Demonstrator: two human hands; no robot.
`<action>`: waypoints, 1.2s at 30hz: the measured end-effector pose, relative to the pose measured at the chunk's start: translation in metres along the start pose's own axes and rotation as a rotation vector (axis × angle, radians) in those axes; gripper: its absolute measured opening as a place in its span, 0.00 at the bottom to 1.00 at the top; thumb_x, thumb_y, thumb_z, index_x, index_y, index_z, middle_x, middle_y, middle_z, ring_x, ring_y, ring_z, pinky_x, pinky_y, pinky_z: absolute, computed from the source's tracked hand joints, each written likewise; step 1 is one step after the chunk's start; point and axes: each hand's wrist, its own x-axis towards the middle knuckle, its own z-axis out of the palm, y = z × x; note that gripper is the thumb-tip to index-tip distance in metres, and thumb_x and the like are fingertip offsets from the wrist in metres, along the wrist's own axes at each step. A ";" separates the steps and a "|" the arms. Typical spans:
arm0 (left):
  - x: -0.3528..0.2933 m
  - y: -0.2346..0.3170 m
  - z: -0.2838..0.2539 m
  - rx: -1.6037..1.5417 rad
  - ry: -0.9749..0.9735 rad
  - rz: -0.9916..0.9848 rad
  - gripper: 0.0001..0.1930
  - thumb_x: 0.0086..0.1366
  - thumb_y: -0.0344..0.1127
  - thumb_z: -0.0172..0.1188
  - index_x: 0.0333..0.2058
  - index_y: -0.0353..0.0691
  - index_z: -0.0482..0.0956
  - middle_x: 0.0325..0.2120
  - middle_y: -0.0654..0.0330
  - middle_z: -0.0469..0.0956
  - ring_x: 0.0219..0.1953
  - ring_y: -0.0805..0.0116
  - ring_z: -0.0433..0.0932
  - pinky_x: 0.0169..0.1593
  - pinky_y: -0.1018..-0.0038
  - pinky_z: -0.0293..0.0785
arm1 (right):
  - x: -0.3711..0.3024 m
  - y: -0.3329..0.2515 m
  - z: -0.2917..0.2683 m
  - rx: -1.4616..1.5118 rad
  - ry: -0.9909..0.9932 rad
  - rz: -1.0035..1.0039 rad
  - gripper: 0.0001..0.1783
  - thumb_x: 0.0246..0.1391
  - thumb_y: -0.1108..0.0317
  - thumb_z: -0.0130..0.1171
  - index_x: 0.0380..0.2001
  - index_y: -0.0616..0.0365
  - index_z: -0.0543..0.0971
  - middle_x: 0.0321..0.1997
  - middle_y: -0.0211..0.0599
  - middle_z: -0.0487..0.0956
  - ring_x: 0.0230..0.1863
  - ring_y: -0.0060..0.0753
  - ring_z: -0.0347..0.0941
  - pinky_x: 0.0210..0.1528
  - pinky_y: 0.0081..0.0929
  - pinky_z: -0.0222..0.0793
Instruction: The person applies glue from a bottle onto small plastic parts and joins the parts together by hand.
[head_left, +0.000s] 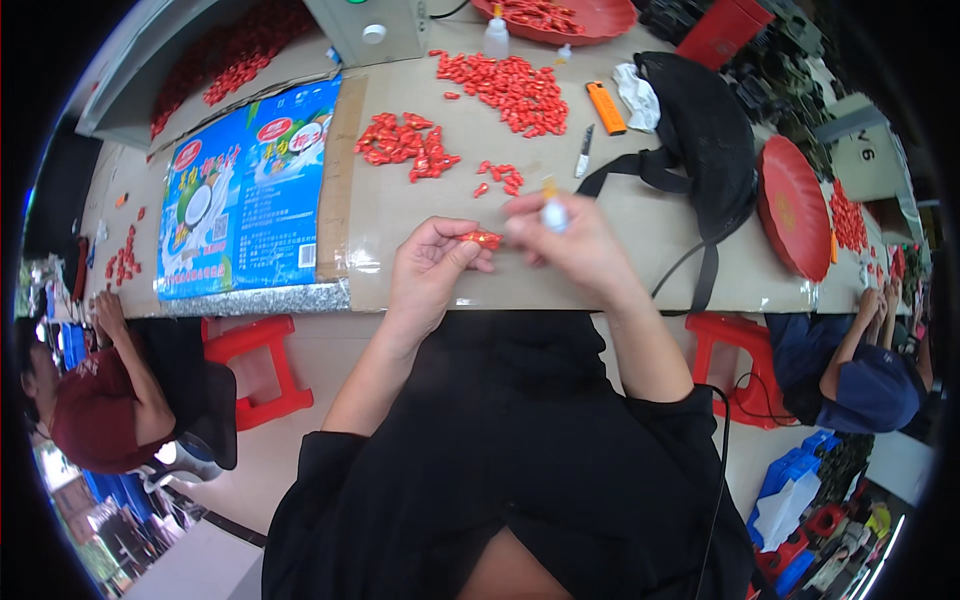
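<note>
Between the thumb and fingers of my left hand [425, 265] is a small shiny red piece with gold marks [482, 240]. My right hand [585, 258] is closed round a small white squeeze bottle with a yellowish tip [554, 212], which points up and away from me. Its fingertips are close to the red piece and slightly blurred; whether they touch it I cannot tell. Just beyond my hands lie a few loose red pieces [512, 182]. A heap of larger shiny red pieces [405, 147] and a wide spread of small red ones [505, 92] lie farther back.
Blue printed cardboard [250, 200] covers the left of the table. A utility knife [584, 152], orange lighter [606, 108], crumpled tissue [637, 98] and black bag with straps [700, 140] lie right. Red trays [793, 208] hold the far right. People sit at both sides.
</note>
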 end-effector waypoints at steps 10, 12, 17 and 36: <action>0.002 0.002 -0.001 -0.130 -0.069 0.004 0.07 0.58 0.24 0.49 0.37 0.33 0.67 0.32 0.54 0.72 0.33 0.69 0.74 0.36 0.74 0.73 | 0.079 -0.025 -0.103 -1.402 0.908 -0.244 0.18 0.45 0.62 0.52 0.39 0.61 0.73 0.35 0.51 0.74 0.36 0.48 0.72 0.39 0.36 0.68; 0.002 0.000 -0.002 -0.139 -0.075 0.032 0.07 0.58 0.24 0.49 0.37 0.33 0.67 0.33 0.54 0.71 0.34 0.68 0.74 0.36 0.74 0.73 | 0.085 -0.027 -0.100 -1.438 0.851 -0.099 0.17 0.45 0.61 0.52 0.37 0.60 0.73 0.36 0.50 0.73 0.35 0.48 0.72 0.38 0.36 0.69; 0.003 -0.001 0.001 -0.131 -0.111 0.082 0.07 0.57 0.22 0.50 0.36 0.34 0.67 0.37 0.53 0.69 0.37 0.66 0.73 0.37 0.73 0.73 | 0.082 -0.021 -0.105 -1.516 0.883 -0.050 0.15 0.44 0.60 0.53 0.32 0.60 0.74 0.34 0.46 0.73 0.35 0.47 0.72 0.36 0.37 0.69; -0.005 0.001 0.007 0.099 -0.070 0.166 0.07 0.56 0.20 0.50 0.35 0.31 0.71 0.36 0.59 0.68 0.39 0.73 0.71 0.43 0.79 0.69 | -0.013 0.023 0.024 0.046 0.101 -0.181 0.08 0.45 0.76 0.55 0.32 0.64 0.72 0.27 0.30 0.73 0.27 0.17 0.68 0.28 0.15 0.64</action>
